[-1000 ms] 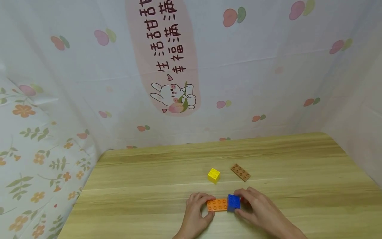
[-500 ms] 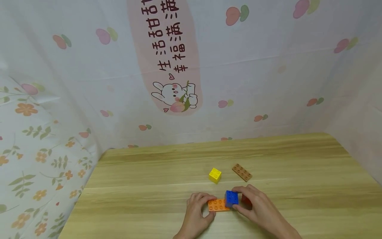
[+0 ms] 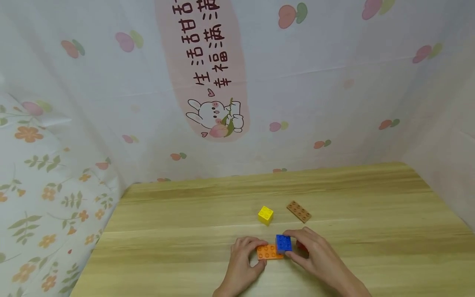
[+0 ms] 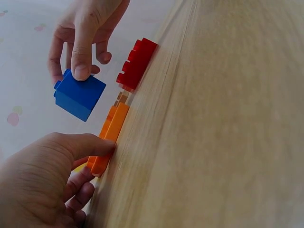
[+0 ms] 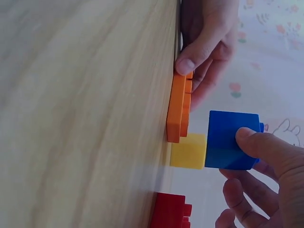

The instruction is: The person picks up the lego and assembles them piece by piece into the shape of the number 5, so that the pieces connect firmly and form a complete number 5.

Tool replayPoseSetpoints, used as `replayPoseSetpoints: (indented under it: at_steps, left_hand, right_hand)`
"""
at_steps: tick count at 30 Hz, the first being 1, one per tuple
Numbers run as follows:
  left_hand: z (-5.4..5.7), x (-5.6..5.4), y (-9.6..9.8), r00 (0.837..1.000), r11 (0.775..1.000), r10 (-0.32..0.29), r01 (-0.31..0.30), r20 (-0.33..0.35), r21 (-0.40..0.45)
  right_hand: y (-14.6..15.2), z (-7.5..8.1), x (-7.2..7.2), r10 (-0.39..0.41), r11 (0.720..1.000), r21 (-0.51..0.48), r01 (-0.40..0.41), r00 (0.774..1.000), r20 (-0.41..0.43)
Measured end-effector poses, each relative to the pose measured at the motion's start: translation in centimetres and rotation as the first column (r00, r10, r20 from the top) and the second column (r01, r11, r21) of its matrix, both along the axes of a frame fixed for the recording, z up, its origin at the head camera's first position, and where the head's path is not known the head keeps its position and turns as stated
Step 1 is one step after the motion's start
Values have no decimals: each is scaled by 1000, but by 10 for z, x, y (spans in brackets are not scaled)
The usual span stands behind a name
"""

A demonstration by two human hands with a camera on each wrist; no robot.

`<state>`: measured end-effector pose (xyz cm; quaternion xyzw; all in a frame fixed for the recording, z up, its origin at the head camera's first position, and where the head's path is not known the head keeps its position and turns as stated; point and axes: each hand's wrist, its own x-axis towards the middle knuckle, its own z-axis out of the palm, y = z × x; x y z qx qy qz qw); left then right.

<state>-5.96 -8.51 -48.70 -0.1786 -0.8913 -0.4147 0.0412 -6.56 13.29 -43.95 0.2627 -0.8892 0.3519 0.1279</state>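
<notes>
A flat orange toy brick (image 3: 268,252) with studs on top lies on the table, and my left hand (image 3: 245,260) holds its left end between thumb and fingers. My right hand (image 3: 315,253) pinches a blue toy brick (image 3: 283,243) by its sides, studs up. In the right wrist view the blue brick (image 5: 232,140) is raised above the level of the orange brick (image 5: 177,107), with a gap between them. From the head it overlaps the orange brick's right end. Under the right hand stands a red toy brick (image 4: 137,64), mostly hidden in the head view.
Beyond the hands a yellow brick (image 3: 265,215) stands on the wooden table (image 3: 178,231). A flat brown brick (image 3: 299,211) lies to its right. Printed white cloth (image 3: 297,90) hangs behind the table and at both sides.
My right hand has lifted the blue brick and moved it left, from beside the orange brick's right end to above it. The left hand keeps its hold on the orange brick.
</notes>
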Motion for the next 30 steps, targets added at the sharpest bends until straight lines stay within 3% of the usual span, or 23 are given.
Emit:
replayPoseSetpoints:
  at_steps: [30]
  left_hand:
    - [-2,0,0,996,1000,-11,10,-85,-11]
  right_hand:
    - [-7,-10,0,37,998,57,-36,999,-16]
